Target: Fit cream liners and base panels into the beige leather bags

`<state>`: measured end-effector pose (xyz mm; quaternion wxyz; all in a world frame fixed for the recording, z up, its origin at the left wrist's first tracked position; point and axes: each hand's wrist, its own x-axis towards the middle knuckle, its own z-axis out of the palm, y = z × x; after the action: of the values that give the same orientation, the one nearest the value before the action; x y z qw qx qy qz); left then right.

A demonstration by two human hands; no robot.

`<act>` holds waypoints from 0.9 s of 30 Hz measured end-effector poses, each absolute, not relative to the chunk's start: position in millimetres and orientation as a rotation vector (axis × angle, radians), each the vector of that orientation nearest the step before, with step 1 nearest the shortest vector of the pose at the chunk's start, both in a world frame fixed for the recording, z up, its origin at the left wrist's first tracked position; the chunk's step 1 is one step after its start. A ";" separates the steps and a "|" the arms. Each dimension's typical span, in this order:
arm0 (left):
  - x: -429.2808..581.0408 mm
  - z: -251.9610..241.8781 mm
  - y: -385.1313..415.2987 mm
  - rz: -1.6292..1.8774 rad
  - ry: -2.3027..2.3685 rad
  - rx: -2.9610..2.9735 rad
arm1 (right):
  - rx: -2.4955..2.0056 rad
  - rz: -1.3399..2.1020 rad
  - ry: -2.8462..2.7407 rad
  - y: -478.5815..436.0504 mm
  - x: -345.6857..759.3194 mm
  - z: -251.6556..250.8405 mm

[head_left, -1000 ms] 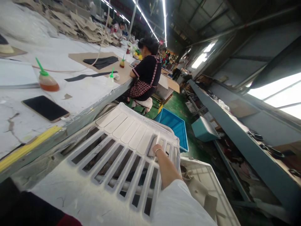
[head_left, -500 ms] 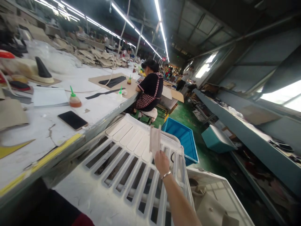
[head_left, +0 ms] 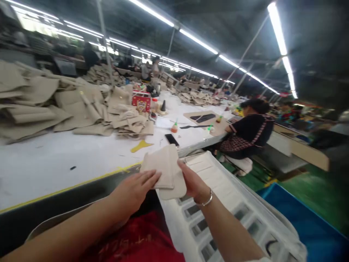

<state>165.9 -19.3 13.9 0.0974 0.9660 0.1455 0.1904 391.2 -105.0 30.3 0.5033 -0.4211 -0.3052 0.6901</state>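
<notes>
In front of me, my left hand (head_left: 139, 191) and my right hand (head_left: 192, 180) hold flat beige panels together. One is a beige panel with a raised edge strip (head_left: 161, 165); a rounded-corner beige piece (head_left: 178, 183) shows from under it at the right. My left fingers lie across the strip panel's near left part, with the thumb hidden. At the right edge, my right hand grips the stack, a bracelet on its wrist. Below and to the right, a white slatted plastic rack (head_left: 218, 193) carries pale flat pieces at its far end.
On the left runs a white worktable (head_left: 95, 156) with heaps of beige cut pieces (head_left: 79, 105). A phone (head_left: 171, 139), a yellow scrap (head_left: 141, 146) and a glue bottle (head_left: 174, 127) lie or stand there. A seated person (head_left: 249, 127) works beyond. A blue bin (head_left: 305, 218) stands right.
My view has swung left. The right hand, earlier holding a pale piece over the rack, now holds the panels nearer the table. My left hand has come into view on them.
</notes>
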 end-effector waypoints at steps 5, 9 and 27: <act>100.3 39.9 9.6 0.578 0.803 2.010 | -0.939 1.528 -1.110 -68.2 371.5 40.6; 44.4 46.3 7.5 0.629 0.797 1.636 | -1.128 0.853 -1.660 -49.0 337.9 18.6; -59.1 32.9 -6.7 0.172 1.308 2.421 | -1.315 0.102 -2.375 -1.4 233.8 -27.0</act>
<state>-59.1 -6.7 32.9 0.1911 0.8618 0.4658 0.0613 233.8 -1.4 -27.0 0.2109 -0.4730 -0.8547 0.0367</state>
